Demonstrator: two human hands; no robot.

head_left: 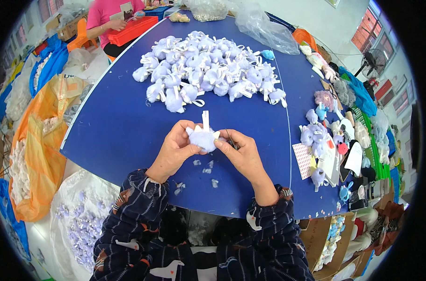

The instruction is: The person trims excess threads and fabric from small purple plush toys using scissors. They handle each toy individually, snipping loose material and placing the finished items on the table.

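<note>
Between both hands, just above the blue table (128, 117), is a small lavender plush toy (203, 140) with pale ear-like points and a white ribbon tag standing up from its top. My left hand (174, 146) pinches its left side. On its right side, my right hand (239, 152) grips it with thumb and fingers, and a dark, thin metal tool, perhaps small scissors, shows partly at those fingers. Bits of lavender fluff (207, 170) lie on the table below. Beyond my hands spreads a big heap of similar lavender plush toys (208, 65) with white tags.
At the right lie more plush toys (316, 138), papers and a sticker sheet (304, 160). A person in pink (111, 18) sits far left behind a red tray (132, 30). Orange sacks (44, 154) and a bag of lavender pieces (84, 225) stand left.
</note>
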